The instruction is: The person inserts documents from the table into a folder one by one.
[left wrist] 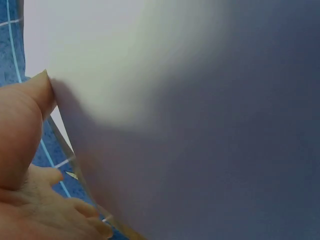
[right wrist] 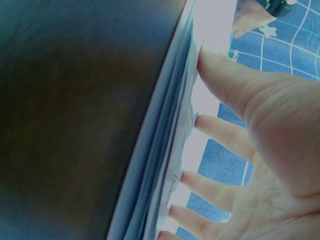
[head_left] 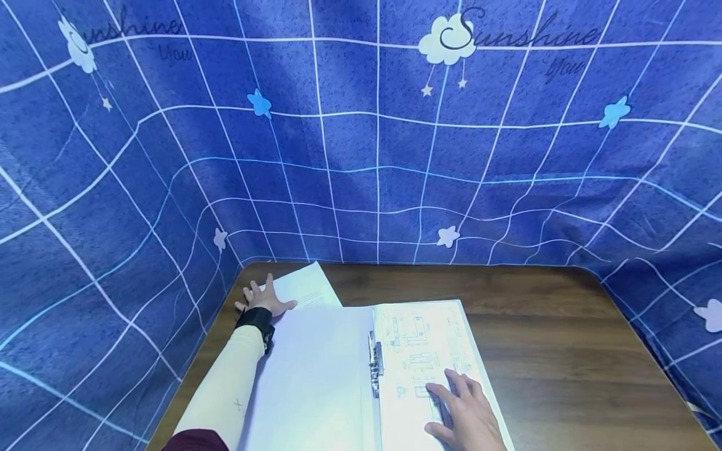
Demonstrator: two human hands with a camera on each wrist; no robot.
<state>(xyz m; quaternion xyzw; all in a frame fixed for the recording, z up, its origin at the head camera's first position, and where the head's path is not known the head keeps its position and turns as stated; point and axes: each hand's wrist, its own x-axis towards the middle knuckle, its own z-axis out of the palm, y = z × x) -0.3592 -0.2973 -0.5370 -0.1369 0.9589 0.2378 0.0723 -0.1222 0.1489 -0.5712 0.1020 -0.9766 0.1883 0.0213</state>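
A ring binder lies spread on the table, its bare pale cover (head_left: 316, 376) to the left and a metal clip (head_left: 375, 366) along the spine. On the right half is a stack of sheets with technical drawings (head_left: 417, 341). My left hand (head_left: 267, 300) is at the cover's far left corner, fingers spread, thumb at the cover's edge; the left wrist view shows the thumb tip (left wrist: 46, 85) right at that edge. My right hand (head_left: 472, 413) rests its spread fingertips on the drawings; the layered sheet edges (right wrist: 159, 135) show in the right wrist view.
A loose printed sheet (head_left: 310, 285) sticks out from beneath the binder cover at the far left. Brown wooden table (head_left: 564, 351) extends to the right of the binder. A blue checked curtain (head_left: 350, 144) with stars and clouds stands behind and on both sides.
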